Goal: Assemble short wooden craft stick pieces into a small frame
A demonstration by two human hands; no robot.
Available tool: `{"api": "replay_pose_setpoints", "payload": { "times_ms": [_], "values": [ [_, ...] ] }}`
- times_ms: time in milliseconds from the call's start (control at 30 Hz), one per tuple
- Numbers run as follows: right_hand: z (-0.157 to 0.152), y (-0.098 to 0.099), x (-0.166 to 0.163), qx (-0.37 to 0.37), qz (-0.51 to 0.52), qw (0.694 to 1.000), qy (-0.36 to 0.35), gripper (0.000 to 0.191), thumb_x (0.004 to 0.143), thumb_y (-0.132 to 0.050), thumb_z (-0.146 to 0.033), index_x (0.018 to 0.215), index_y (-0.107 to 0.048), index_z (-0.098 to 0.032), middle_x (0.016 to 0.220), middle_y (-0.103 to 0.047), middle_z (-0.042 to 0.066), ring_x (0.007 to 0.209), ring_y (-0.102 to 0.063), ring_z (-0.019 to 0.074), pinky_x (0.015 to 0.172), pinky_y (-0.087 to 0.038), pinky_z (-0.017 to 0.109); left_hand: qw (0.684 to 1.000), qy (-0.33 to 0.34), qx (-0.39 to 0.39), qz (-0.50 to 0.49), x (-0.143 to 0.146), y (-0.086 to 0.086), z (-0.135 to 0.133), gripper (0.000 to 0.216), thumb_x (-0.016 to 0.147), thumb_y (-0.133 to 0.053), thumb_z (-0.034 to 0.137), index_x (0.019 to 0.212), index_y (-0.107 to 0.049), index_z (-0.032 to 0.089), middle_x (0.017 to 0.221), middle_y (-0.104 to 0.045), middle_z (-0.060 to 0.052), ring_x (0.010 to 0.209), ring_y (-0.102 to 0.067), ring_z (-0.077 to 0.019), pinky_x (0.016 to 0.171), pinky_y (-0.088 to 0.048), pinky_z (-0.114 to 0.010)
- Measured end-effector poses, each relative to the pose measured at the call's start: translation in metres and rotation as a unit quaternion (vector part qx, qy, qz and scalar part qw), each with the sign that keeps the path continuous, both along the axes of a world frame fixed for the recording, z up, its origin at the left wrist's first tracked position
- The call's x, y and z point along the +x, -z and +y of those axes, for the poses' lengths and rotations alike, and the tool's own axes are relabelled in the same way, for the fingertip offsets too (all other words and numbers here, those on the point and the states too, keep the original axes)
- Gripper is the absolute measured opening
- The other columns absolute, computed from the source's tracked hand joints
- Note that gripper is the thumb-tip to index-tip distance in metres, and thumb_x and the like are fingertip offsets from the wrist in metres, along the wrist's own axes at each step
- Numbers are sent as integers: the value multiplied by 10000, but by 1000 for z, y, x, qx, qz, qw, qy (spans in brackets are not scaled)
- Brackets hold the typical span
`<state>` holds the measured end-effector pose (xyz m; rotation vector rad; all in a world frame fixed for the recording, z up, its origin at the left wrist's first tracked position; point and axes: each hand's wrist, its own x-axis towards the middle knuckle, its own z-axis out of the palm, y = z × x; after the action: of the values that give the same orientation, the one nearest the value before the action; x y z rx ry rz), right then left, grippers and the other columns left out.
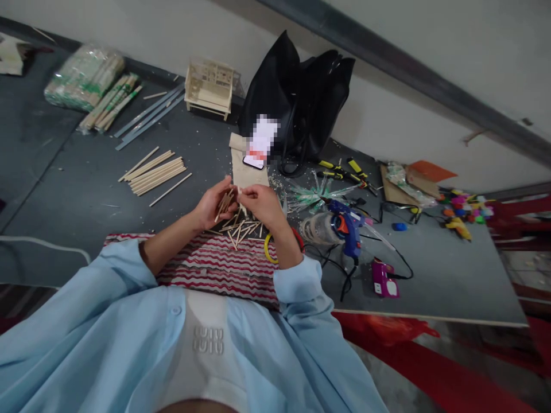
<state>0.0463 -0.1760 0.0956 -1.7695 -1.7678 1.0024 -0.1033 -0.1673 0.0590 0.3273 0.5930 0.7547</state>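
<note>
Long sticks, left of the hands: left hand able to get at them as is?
Probably yes: only a loose stick lies between the left hand and the long sticks, though that hand holds short sticks.

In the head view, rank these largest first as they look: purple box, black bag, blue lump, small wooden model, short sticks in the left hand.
1. Black bag
2. Small wooden model
3. Purple box and short sticks in the left hand: unsure, fingers partly hide the sticks
4. Blue lump

It's a craft workshop, I'd say: glue gun (353,236), pliers (357,168) and short sticks (244,230) litter the bench (451,269).
</note>
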Motion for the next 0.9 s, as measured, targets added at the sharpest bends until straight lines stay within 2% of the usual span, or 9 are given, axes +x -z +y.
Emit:
{"api": "replay_pose_setpoints", "payload": {
  "times_ms": [133,233,333,400,467,567,733,833,900],
  "values": [
    [3,-9,-9,10,-15,1000,-4,216,842,-583,-341,862,-687,-153,812,-722,19,730,-636,116,699,-462,213,1000,8,-12,0,2,0,-1,399,964,-424,423,740,-568,126,521,-512,-1,338,-418,-72,258,-198,-132],
    [1,-8,7,36,-144,989,23,173,849,-563,-274,876,-692,-163,874,-730,40,786,-645,136,744,-458,233,999,0,-22,-23,-1,-1,1,412,993,-358,351,751,-595,116,471,-437,14,334,-381,-81,257,-183,-141],
    [-4,3,25,-19,-286,958,21,156,825,-569,-236,891,-699,-180,927,-736,67,864,-649,180,754,-450,262,997,-12,-59,-38,-5,-1,4,416,995,-367,341,727,-593,117,442,-346,45,336,-347,-74,277,-216,-133],
    [-7,12,32,-42,-319,947,16,157,817,-564,-223,875,-705,-186,949,-740,74,879,-652,191,743,-441,266,996,-17,-72,-45,-6,-1,4,423,996,-370,354,719,-587,119,441,-324,54,340,-339,-69,286,-221,-126],
    [-9,17,36,-49,-311,949,15,157,807,-557,-214,808,-710,-182,903,-743,69,849,-654,189,719,-433,261,996,-24,-71,-47,-7,-1,5,437,1002,-350,358,721,-584,119,441,-317,57,341,-337,-64,288,-220,-122],
    [-8,13,32,-32,-246,968,34,150,783,-574,-218,740,-710,-169,801,-733,45,765,-644,163,684,-424,242,997,-34,-58,-37,-6,-2,4,452,1011,-312,342,728,-581,112,455,-361,50,336,-350,-55,287,-237,-122],
    [-6,-2,2,4,-98,995,14,148,791,-601,-257,765,-704,-154,756,-706,-7,677,-595,98,662,-415,198,999,-23,-26,12,-2,-2,0,392,964,-452,415,747,-584,116,538,-526,5,357,-460,-69,266,-252,-143],
    [-2,-5,-14,1,-73,997,-21,181,813,-622,-317,765,-688,-156,757,-697,-13,668,-575,88,646,-403,192,1000,-27,-7,14,-2,-1,1,325,964,-468,302,720,-573,115,501,-493,24,322,-411,-48,264,-208,-132],
    [1,-5,-16,7,-94,995,-21,233,843,-605,-372,784,-684,-161,769,-694,-5,682,-575,96,652,-400,201,999,-44,-20,0,-5,-2,5,307,968,-427,195,706,-563,111,468,-427,50,308,-359,-29,276,-196,-118]
  ]
}}
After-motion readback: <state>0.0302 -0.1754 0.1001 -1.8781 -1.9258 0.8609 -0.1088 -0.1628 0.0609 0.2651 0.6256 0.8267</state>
